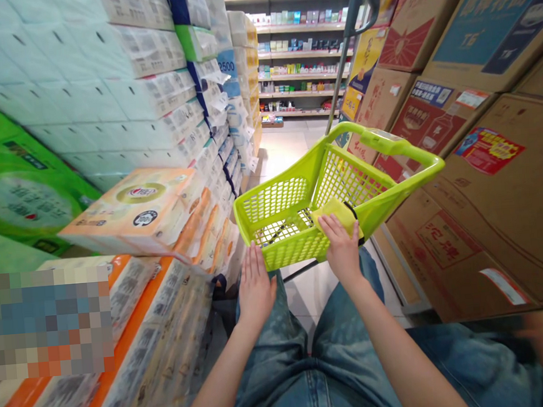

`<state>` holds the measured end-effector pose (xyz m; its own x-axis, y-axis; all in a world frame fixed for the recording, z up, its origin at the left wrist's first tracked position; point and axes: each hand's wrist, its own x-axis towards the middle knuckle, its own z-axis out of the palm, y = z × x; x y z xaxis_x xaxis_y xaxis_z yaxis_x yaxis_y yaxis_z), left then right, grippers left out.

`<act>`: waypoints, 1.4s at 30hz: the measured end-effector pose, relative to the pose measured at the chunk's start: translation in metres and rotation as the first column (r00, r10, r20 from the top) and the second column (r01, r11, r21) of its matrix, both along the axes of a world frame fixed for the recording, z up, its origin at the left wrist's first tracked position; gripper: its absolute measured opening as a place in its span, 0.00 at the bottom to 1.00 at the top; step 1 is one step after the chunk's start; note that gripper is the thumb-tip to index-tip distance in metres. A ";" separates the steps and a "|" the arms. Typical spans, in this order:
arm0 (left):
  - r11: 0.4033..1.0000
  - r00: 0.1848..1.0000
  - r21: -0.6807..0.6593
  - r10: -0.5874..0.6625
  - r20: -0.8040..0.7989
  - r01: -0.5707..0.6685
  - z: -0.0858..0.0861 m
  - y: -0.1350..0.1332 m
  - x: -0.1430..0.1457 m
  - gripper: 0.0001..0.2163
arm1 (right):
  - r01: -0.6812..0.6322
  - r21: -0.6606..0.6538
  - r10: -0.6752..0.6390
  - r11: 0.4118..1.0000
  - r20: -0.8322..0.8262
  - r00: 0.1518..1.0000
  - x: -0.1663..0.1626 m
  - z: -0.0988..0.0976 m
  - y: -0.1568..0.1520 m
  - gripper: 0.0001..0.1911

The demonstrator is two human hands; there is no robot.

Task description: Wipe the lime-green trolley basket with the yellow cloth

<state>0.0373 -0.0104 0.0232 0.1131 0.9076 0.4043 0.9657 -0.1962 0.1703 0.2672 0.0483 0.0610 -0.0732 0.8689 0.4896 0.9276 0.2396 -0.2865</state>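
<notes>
A lime green shopping basket [345, 179] on a trolley frame stands in front of me in a narrow shop aisle. My left hand [255, 285] lies flat and open against the basket's near wall, fingers stretched upward. My right hand [342, 245] rests on the near rim with its fingers curled over a folded yellow-green cloth [336, 211] that hangs over the rim. The basket looks empty apart from the cloth. My legs in blue jeans show below.
Stacked packs of tissue paper [136, 214] wall the left side. Brown cardboard boxes [494, 167] are piled on the right. The trolley's dark pull handle [354, 9] rises at the top. Tiled floor [290, 145] leads to shelves [302, 57] at the far end.
</notes>
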 end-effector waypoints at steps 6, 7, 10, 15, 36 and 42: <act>1.000 1.000 -0.001 0.013 -0.020 -0.013 -0.004 0.001 0.000 0.42 | -0.203 -0.074 0.198 0.976 -0.064 0.978 -0.088 -0.012 -0.022 0.36; 1.000 1.000 0.005 0.018 -0.024 -0.018 -0.005 0.001 -0.001 0.41 | -0.251 -0.080 0.246 0.965 -0.070 0.967 -0.102 -0.014 -0.026 0.35; 0.999 0.999 0.026 0.031 -0.037 -0.030 -0.009 0.001 -0.001 0.40 | -0.330 -0.084 0.323 0.940 -0.088 0.942 -0.126 -0.015 -0.033 0.32; 1.000 1.000 0.029 0.003 -0.004 -0.003 -0.006 0.000 -0.001 0.41 | -0.372 -0.089 0.371 0.924 -0.025 0.928 -0.096 -0.009 -0.029 0.34; 0.999 0.999 0.039 0.027 -0.033 -0.025 -0.010 0.001 -0.002 0.39 | -0.333 -0.097 0.327 0.938 -0.073 0.942 -0.127 -0.013 -0.037 0.31; 1.000 1.000 0.005 -0.006 0.000 0.006 -0.003 0.001 -0.001 0.41 | -0.216 -0.042 0.217 0.975 0.014 0.976 -0.048 -0.007 -0.018 0.38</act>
